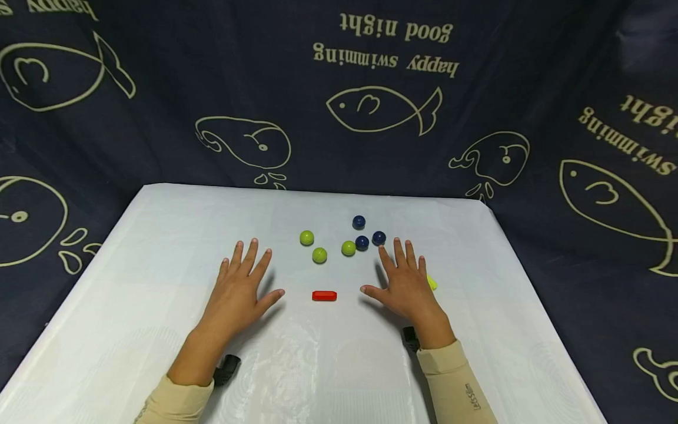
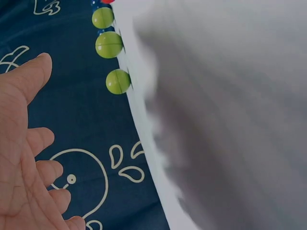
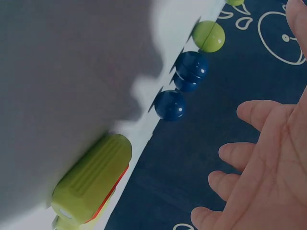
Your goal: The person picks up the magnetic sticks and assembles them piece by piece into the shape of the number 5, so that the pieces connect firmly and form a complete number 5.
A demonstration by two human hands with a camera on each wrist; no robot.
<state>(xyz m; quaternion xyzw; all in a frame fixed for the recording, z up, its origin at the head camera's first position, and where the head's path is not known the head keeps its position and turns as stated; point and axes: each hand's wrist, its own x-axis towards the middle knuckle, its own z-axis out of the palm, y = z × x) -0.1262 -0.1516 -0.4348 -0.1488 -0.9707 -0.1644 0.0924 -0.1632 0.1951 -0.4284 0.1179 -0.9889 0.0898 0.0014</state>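
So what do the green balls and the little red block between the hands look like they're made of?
Green balls: probably hard plastic, glossy, with small highlights and a seam line visible in the left wrist view. Red block: smooth and evenly coloured, likely plastic or painted wood; too small to tell.

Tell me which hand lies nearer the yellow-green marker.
Right. The right hand lies flat beside the yellow-green marker; the left hand rests across the table, beyond the red block.

Left hand (image 1: 241,288) and right hand (image 1: 405,282) flat (fingers spread)
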